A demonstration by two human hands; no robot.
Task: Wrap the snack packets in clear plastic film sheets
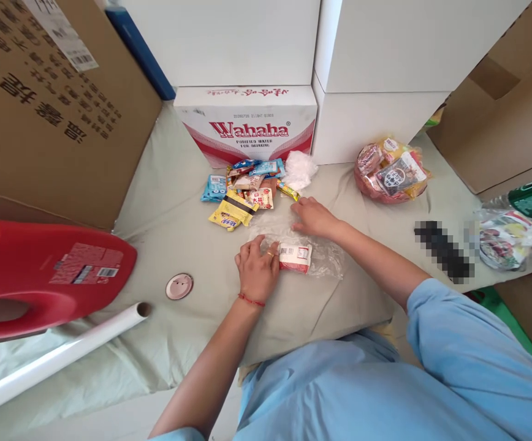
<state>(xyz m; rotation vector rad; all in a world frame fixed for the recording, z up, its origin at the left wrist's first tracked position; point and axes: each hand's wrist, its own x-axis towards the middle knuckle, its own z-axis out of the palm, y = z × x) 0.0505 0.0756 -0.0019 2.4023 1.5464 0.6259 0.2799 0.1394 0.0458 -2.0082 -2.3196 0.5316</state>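
Note:
A clear plastic bag lies flat on the cloth-covered table, with a small red-and-white packet in or on it; I cannot tell which. My left hand rests palm down at the bag's left side, fingers bent and apart, thumb close to the packet. At the bag's far edge is my right hand, its thumb and fingers apart, the fingertips near a thin yellow snack stick. Beyond both hands lies a pile of wrapped snacks, with yellow packets at its front and a crumpled white plastic bag beside it.
A Wahaha water carton stands behind the pile. To the right are a snack-filled bowl and a bagged round item. A red jug, white tube, round badge and large cardboard box occupy the left.

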